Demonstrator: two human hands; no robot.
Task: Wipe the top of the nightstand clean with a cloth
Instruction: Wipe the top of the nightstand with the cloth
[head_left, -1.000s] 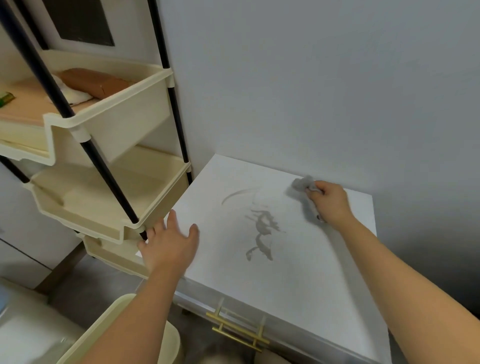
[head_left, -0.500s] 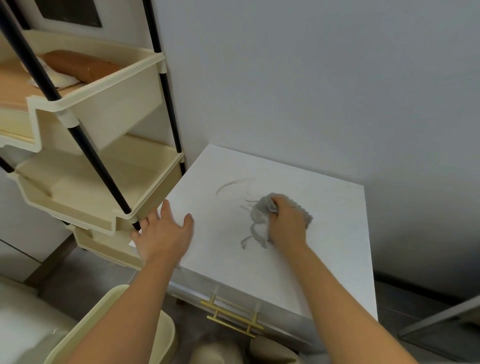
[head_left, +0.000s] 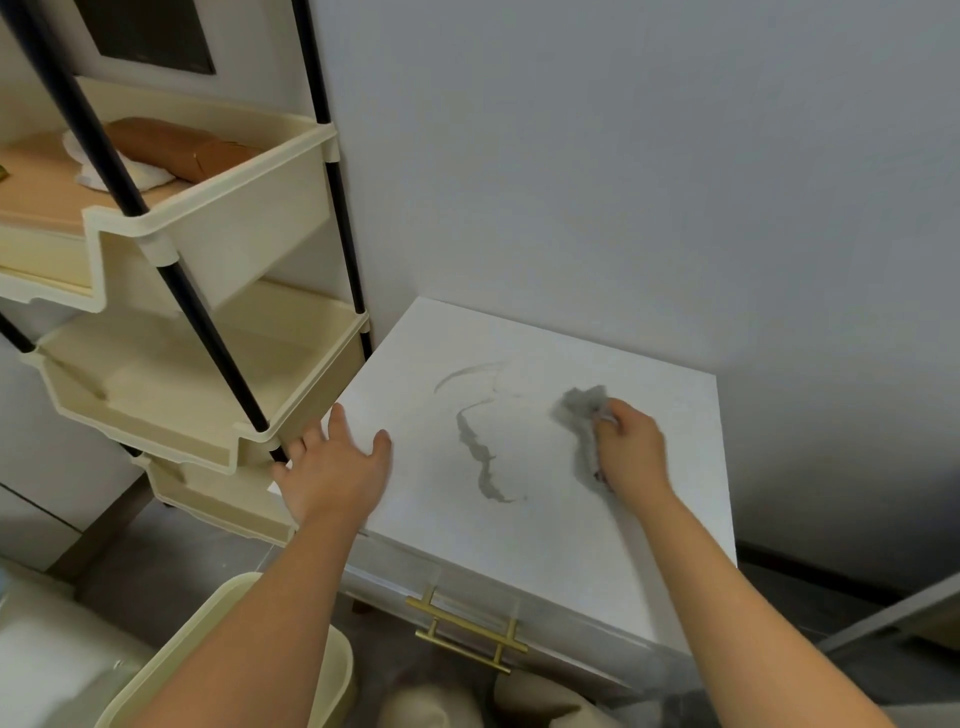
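R hand (head_left: 631, 449) fingers clamped on grey cloth (head_left: 581, 410), pressed to nightstand (head_left: 545, 530) top right of the grey smear (head_left: 480, 457) — L hand (head_left: 335, 470) flat, fingers spread, holding nothing, on nightstand's left edge.

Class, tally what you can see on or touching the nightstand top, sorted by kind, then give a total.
Hands: 2
Grey cloth: 1
Grey smear marks: 2
Total: 5
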